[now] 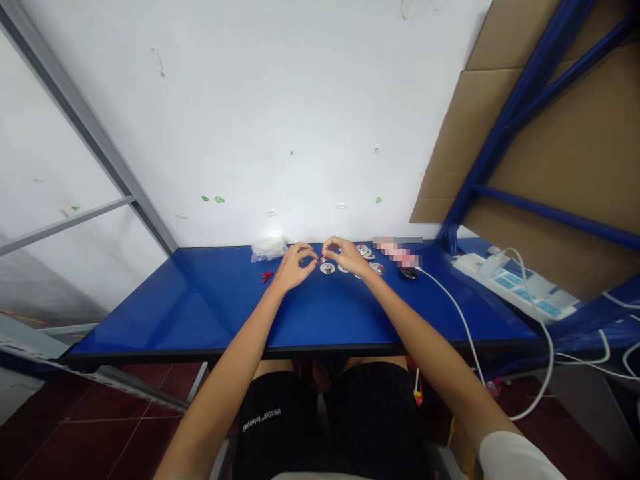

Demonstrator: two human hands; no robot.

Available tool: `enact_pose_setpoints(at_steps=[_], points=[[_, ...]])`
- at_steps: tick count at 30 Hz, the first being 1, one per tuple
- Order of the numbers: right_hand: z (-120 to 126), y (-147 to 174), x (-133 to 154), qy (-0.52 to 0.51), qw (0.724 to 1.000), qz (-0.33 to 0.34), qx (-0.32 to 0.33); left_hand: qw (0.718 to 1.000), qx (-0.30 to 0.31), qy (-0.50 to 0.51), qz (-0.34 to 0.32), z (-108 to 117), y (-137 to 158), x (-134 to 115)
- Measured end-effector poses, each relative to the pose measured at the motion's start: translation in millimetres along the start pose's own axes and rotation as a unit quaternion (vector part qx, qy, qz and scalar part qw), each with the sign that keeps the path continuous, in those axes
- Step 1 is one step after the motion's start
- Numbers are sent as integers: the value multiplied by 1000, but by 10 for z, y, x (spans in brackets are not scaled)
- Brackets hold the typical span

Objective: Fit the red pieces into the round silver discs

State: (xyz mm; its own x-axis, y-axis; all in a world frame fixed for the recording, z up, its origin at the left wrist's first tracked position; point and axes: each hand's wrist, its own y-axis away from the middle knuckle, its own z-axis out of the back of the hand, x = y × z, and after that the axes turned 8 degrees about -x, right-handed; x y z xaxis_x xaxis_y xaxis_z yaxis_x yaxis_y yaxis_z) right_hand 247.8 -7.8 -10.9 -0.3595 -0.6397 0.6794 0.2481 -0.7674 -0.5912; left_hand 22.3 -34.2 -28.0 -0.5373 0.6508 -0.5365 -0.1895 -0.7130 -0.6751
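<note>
Both hands meet above the far middle part of the blue table (210, 300). My left hand (294, 268) is curled, its thumb and index fingertips closed together; what they hold, if anything, is too small to make out. Beside it my right hand (347, 256) pinches a small red piece (324, 253) between thumb and fingers. A white round disc (327, 268) with a dark centre lies just below the fingertips. More round discs (366, 252) are grouped behind and right of my right hand, partly hidden by it.
A clear plastic bag (269, 249) lies against the wall, with small red pieces (267, 276) in front of it. To the right are a pink, blurred-out item (397, 253), a black round object (409, 273), a white cable (457, 313) and a power strip (515, 283).
</note>
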Motion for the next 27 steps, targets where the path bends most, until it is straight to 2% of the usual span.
enact_pose_setpoints(at_steps=[3, 5, 6, 9, 12, 15, 18, 20, 23, 25, 27], points=[[186, -33, -69, 96, 993, -3, -63, 998, -58, -27, 30, 118, -30, 104], [319, -43, -170, 177, 981, -29, -75, 989, -93, -90, 65, 281, -46, 216], [380, -42, -230, 216, 973, -50, -70, 983, -89, -131, 89, 378, -46, 282], [525, -20, -408, 319, 941, -110, -34, 960, 10, -201, 193, 666, -11, 488], [592, 4, -507, 380, 917, -122, -5, 936, 86, -242, 240, 857, 56, 664], [560, 14, -473, 393, 916, -82, -21, 932, 119, -237, 248, 925, 110, 772], [424, 27, -349, 345, 938, -12, -12, 930, 115, -244, 248, 921, 128, 790], [304, 45, -272, 306, 950, 29, 46, 924, 107, -265, 253, 910, 127, 753], [159, 77, -221, 283, 946, 52, 152, 918, 102, -280, 261, 903, 118, 658], [111, 90, -223, 279, 940, 47, 190, 919, 87, -286, 257, 907, 105, 600], [92, 95, -234, 275, 939, 40, 201, 920, 58, -297, 250, 909, 84, 559]])
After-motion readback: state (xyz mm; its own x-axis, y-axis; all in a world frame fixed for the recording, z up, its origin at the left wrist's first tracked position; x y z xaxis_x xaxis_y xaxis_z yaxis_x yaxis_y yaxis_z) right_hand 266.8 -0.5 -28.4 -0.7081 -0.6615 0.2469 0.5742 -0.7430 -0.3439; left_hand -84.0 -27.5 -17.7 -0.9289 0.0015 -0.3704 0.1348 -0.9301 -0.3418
